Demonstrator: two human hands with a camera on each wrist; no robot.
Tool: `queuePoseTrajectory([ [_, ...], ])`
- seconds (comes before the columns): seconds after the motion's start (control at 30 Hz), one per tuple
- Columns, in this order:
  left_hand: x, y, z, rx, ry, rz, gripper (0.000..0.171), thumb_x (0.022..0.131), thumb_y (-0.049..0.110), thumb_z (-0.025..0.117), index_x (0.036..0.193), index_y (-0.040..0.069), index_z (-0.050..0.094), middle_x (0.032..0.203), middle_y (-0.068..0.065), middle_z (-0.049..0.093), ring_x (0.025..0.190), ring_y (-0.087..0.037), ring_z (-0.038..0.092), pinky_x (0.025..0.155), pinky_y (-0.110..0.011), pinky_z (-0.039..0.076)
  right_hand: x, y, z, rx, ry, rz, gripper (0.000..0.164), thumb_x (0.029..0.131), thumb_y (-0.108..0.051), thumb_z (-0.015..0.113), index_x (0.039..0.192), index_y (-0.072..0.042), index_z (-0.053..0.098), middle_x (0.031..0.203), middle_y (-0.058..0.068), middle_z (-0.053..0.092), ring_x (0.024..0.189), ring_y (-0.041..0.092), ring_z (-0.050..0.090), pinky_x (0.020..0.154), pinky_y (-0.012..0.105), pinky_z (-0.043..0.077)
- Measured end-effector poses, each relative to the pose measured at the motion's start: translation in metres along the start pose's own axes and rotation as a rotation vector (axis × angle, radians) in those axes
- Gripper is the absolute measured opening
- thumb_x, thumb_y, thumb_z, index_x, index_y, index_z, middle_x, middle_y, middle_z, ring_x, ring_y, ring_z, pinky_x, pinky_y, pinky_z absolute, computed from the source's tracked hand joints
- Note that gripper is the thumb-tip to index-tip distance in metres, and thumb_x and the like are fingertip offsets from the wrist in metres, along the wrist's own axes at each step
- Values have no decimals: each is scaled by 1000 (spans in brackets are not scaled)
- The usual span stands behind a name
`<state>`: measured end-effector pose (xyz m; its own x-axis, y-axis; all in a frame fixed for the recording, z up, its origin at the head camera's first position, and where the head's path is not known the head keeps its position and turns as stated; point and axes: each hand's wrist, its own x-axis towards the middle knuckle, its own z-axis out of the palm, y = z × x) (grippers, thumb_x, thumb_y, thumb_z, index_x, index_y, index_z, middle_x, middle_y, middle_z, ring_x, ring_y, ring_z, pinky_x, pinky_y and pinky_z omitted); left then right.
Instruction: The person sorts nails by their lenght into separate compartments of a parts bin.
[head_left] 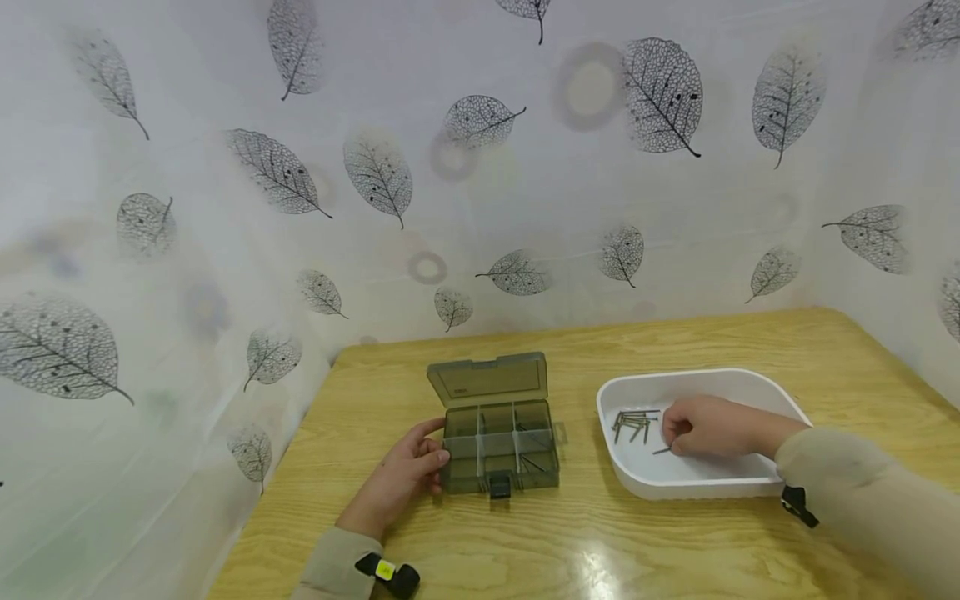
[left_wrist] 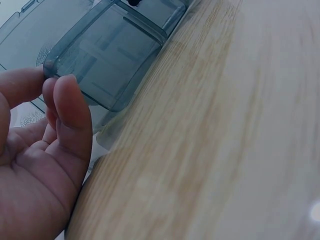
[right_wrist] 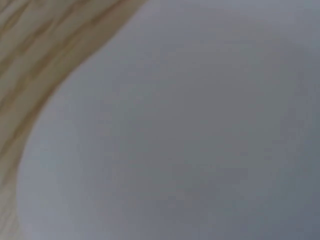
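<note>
A smoky, see-through compartment box (head_left: 463, 472) stands on the table with its lid (head_left: 491, 381) raised at the back. My left hand (head_left: 401, 475) grips its left side between thumb and fingers; the left wrist view shows the fingertips at a corner of the box (left_wrist: 115, 65). Some thin screws lie in the right-hand compartments. To the right, my right hand (head_left: 708, 425) reaches into a white tray (head_left: 637, 485) and pinches a screw (head_left: 661, 451) by one end. Several bronze-coloured screws (head_left: 633, 423) lie loose just left of those fingers. In the right wrist view, the tray wall (right_wrist: 150, 125) hides the hand.
The wooden table (head_left: 525, 542) carries both containers, with a strip of wood between them. A black latch (head_left: 499, 485) hangs at the box's front. Behind and at the sides hangs a pale leaf-patterned sheet (head_left: 555, 192).
</note>
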<state>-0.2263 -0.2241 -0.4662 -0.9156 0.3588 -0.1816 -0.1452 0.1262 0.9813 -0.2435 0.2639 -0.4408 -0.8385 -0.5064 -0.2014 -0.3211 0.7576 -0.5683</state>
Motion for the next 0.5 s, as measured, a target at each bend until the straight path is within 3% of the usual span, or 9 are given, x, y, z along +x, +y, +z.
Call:
queuePoseTrajectory([
  [0.23,0,-1,-1,11,1,8,62,104,14,59,158,8,28,105,-9,50,76,-17,51,67,-33,54,-3,-4,-3,-26,-11,11,14,93,-16,70,85,-20,60,80,-6,54,76,13,50,68,28,40],
  [0.5,0,-1,-1,10,-1,4,63,105,15,59,158,8,27,107,-10,50,76,-17,51,67,-33,54,-3,-5,-6,-51,36,-19,15,94,-8,62,86,-18,54,80,-6,51,76,11,49,68,27,39],
])
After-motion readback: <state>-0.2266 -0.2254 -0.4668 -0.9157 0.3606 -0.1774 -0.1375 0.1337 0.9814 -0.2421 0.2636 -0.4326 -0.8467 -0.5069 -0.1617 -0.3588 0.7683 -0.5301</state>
